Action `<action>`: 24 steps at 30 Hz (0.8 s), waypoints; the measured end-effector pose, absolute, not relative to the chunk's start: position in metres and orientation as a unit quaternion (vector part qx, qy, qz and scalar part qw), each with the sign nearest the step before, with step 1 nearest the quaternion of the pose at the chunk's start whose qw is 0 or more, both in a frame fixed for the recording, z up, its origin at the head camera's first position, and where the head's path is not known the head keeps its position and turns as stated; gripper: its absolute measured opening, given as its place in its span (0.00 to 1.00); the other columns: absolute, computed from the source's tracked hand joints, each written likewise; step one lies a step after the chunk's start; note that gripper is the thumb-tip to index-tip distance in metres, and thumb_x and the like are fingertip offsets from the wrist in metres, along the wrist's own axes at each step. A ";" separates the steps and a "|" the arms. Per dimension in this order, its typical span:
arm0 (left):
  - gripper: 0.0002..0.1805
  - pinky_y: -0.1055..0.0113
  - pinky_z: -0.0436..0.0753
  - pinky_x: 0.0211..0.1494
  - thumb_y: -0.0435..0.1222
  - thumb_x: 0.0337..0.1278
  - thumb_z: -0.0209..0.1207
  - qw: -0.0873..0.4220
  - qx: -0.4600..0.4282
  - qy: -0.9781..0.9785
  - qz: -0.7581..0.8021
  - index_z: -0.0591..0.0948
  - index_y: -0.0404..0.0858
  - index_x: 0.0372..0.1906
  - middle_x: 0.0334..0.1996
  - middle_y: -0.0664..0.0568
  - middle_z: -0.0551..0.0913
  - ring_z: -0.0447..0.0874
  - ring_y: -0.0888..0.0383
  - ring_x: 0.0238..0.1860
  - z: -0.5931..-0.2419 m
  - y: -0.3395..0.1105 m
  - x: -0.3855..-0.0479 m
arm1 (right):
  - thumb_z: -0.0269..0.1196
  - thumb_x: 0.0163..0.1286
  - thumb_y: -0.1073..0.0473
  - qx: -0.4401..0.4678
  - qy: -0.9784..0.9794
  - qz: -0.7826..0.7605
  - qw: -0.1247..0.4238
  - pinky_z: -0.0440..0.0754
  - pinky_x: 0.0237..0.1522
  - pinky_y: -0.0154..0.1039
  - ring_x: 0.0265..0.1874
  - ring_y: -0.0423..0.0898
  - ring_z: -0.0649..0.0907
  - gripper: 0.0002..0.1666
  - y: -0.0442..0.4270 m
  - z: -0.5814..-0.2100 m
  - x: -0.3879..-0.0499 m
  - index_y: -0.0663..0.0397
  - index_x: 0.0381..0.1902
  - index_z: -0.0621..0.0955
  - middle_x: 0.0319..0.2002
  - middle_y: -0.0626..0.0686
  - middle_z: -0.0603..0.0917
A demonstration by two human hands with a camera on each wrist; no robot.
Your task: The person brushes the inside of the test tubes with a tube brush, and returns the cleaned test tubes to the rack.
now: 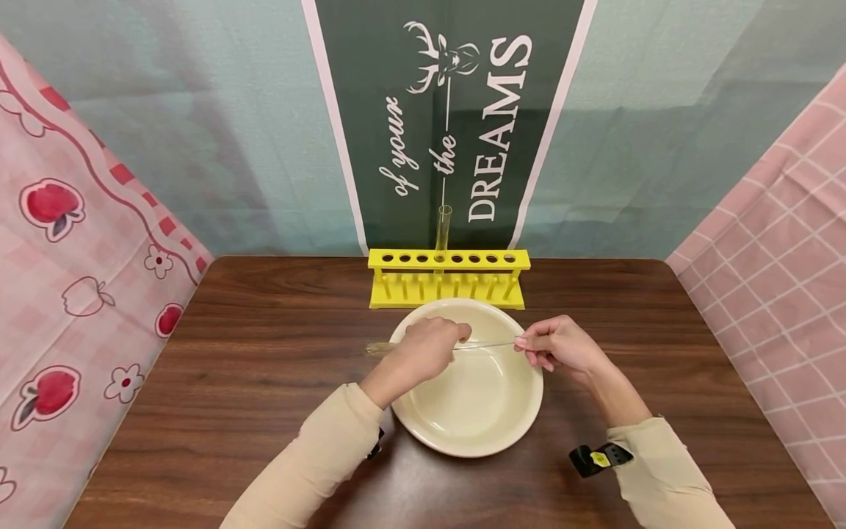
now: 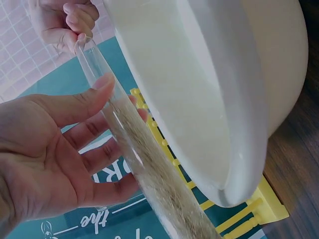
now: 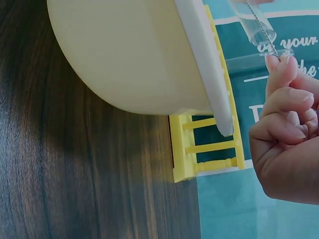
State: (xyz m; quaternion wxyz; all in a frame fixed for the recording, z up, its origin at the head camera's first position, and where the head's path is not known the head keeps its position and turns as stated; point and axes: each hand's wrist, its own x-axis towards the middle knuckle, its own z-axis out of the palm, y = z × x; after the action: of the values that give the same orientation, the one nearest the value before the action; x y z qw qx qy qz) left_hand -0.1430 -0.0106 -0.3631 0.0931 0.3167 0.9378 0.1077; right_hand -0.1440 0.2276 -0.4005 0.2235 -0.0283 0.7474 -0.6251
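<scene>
A clear glass test tube (image 2: 137, 144) lies across the left hand (image 1: 426, 345), clamped between thumb and fingers, its mouth facing the right hand (image 1: 562, 345). The right hand, apart from the left, pinches the thin twisted metal wire (image 3: 269, 44) of a brush whose pale brownish bristles (image 2: 167, 186) fill much of the tube. The tube hangs roughly level above a round cream bowl (image 1: 476, 397), its bristle-filled end passing the left rim. A yellow slotted rack (image 1: 449, 257) stands just behind; the dark wood-grain desk (image 1: 628, 316) stretches widely on both sides.
</scene>
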 end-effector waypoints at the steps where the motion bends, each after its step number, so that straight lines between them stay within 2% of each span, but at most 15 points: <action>1: 0.14 0.67 0.72 0.21 0.27 0.48 0.63 0.092 0.318 0.938 0.108 0.80 0.44 0.42 0.34 0.53 0.82 0.80 0.54 0.34 -0.363 -0.010 -0.143 | 0.61 0.63 0.62 -0.029 0.748 -0.625 0.223 0.61 0.11 0.30 0.08 0.39 0.68 0.14 0.226 -0.400 -0.144 0.72 0.27 0.80 0.13 0.51 0.75; 10: 0.14 0.68 0.75 0.30 0.29 0.47 0.65 0.094 0.328 0.932 0.123 0.79 0.42 0.42 0.35 0.51 0.82 0.80 0.55 0.36 -0.367 -0.013 -0.143 | 0.61 0.62 0.63 -0.035 0.747 -0.625 0.227 0.63 0.12 0.31 0.09 0.39 0.68 0.14 0.225 -0.402 -0.144 0.75 0.30 0.79 0.13 0.51 0.75; 17: 0.14 0.67 0.76 0.31 0.31 0.47 0.65 0.095 0.333 0.931 0.115 0.79 0.42 0.43 0.35 0.51 0.82 0.80 0.54 0.36 -0.369 -0.014 -0.145 | 0.61 0.61 0.64 -0.047 0.747 -0.621 0.231 0.65 0.14 0.30 0.11 0.40 0.70 0.16 0.229 -0.405 -0.145 0.79 0.32 0.77 0.15 0.51 0.75; 24: 0.14 0.67 0.76 0.32 0.30 0.48 0.64 0.103 0.332 0.931 0.108 0.79 0.42 0.43 0.35 0.51 0.82 0.80 0.54 0.36 -0.369 -0.016 -0.146 | 0.62 0.61 0.64 -0.065 0.760 -0.599 0.244 0.68 0.17 0.31 0.14 0.41 0.71 0.15 0.231 -0.404 -0.146 0.78 0.34 0.77 0.16 0.52 0.76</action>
State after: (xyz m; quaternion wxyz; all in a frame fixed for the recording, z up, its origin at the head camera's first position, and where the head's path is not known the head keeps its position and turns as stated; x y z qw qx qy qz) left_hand -0.1458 -0.0155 -0.3691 0.1030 0.3325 0.9312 0.1082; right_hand -0.1456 0.2305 -0.4042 0.2442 -0.0649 0.7597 -0.5992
